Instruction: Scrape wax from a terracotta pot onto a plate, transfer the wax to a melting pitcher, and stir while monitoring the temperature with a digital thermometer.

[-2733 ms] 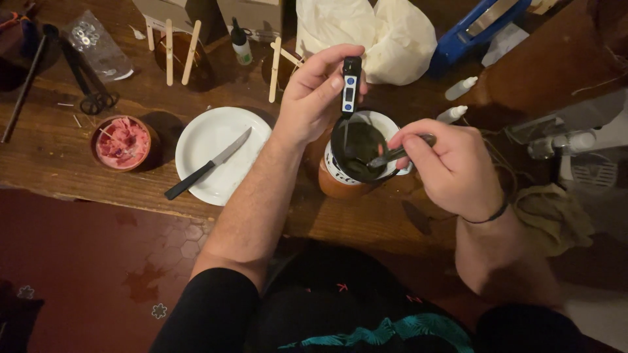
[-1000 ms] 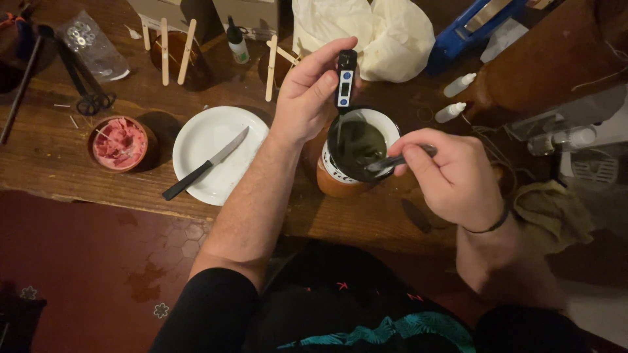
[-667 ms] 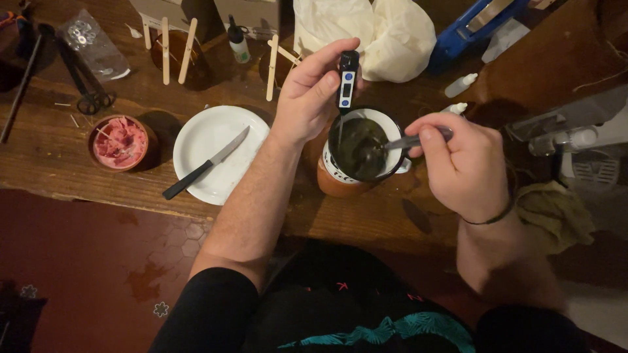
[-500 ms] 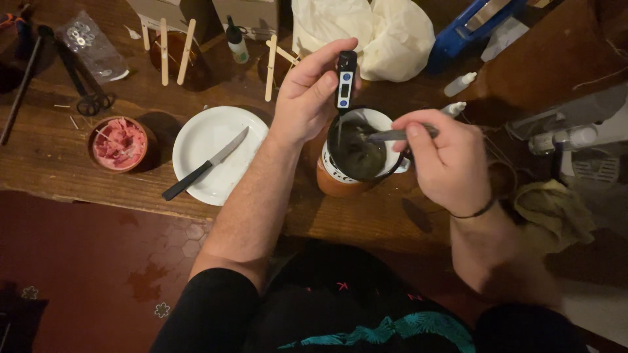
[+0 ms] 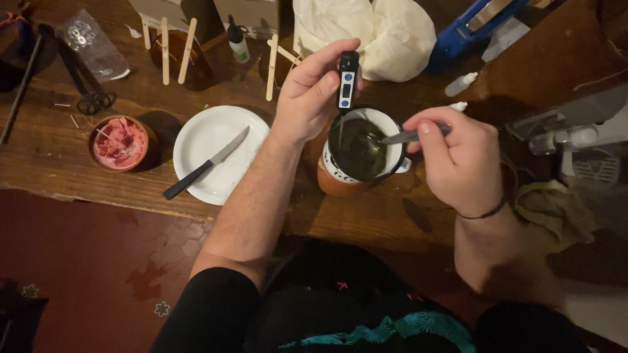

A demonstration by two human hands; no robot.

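My left hand (image 5: 307, 98) pinches a black digital thermometer (image 5: 346, 80) upright, its thin probe dipped into a white mug (image 5: 391, 125) of dark liquid. The mug sits on a brown round container (image 5: 330, 185) on the wooden table (image 5: 59, 157). My right hand (image 5: 458, 160) grips the handle of a metal spoon (image 5: 400, 137) whose bowl is down in the liquid at the mug's right side.
A white plate (image 5: 216, 134) with a black-handled knife (image 5: 204, 165) lies left of the mug. Further left stands a small bowl of pink wax (image 5: 120, 142). Behind are black scissors (image 5: 84, 82), wooden sticks (image 5: 165, 41), small dropper bottles (image 5: 462, 84), a white bag (image 5: 366, 33) and a green cloth (image 5: 553, 212).
The spoon has circled around inside the mug as my right hand shifted right and back. My left hand and the thermometer stayed nearly still.
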